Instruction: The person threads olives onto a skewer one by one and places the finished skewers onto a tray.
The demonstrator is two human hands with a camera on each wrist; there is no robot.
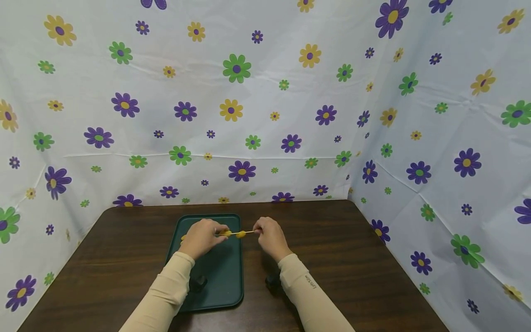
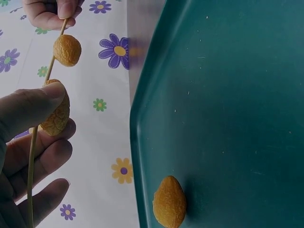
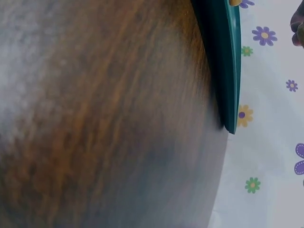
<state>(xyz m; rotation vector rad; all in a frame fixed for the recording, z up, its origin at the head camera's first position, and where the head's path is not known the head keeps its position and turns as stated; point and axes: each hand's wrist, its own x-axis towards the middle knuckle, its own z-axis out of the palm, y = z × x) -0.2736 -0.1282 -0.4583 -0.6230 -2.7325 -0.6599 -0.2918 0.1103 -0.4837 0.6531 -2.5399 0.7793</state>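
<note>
A thin wooden skewer [image 2: 31, 175] runs between both hands above the green tray, carrying two wrinkled golden balls, probably fried. My left hand [image 1: 202, 236] pinches the nearer golden ball [image 2: 58, 116] between thumb and index finger, its other fingers loosely bent. Further along the skewer sits the second golden ball [image 2: 67, 50], apart from the first. Fingertips of my right hand [image 1: 270, 234] pinch the skewer's far end. One loose golden ball [image 2: 170, 204] lies on the tray; in the head view, the left hand mostly covers it.
The dark green tray [image 1: 220, 276] lies on a brown wooden table [image 1: 323, 249], left of the right hand. Black wrist cameras hang below both forearms. A white flowered cloth [image 1: 265, 133] stands behind the table and along its sides.
</note>
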